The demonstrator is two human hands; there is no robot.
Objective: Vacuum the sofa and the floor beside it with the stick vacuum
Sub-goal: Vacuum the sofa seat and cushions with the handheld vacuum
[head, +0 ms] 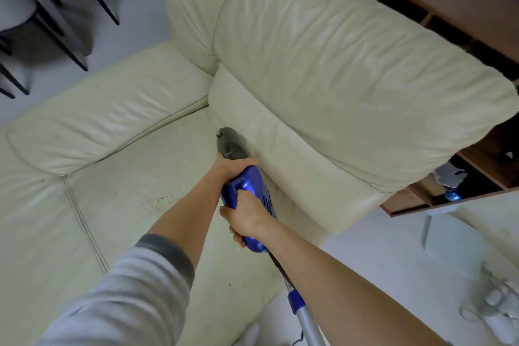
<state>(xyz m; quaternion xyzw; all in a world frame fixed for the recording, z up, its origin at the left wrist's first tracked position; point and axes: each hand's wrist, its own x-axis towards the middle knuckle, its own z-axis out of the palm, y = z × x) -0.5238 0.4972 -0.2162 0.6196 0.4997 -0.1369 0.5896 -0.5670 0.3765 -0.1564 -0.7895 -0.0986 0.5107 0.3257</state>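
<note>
A cream leather sofa point(309, 64) fills most of the view. On its seat lies the blue stick vacuum point(250, 188), its dark grey nozzle point(229, 143) pressed into the crease where the seat meets the back cushion. My left hand point(234, 167) grips the front of the blue body just behind the nozzle. My right hand point(247, 216) is closed around the rear handle. A silver tube point(307, 323) with a blue collar shows below my right forearm. Pale crumbs point(157, 202) are scattered on the seat left of my left arm.
Dark-legged chairs point(56, 8) stand on the pale floor at the upper left. A wooden shelf unit point(449, 8) with a book and cables runs behind the sofa on the right. White objects and a pale flat pad point(452, 244) lie on the floor at right.
</note>
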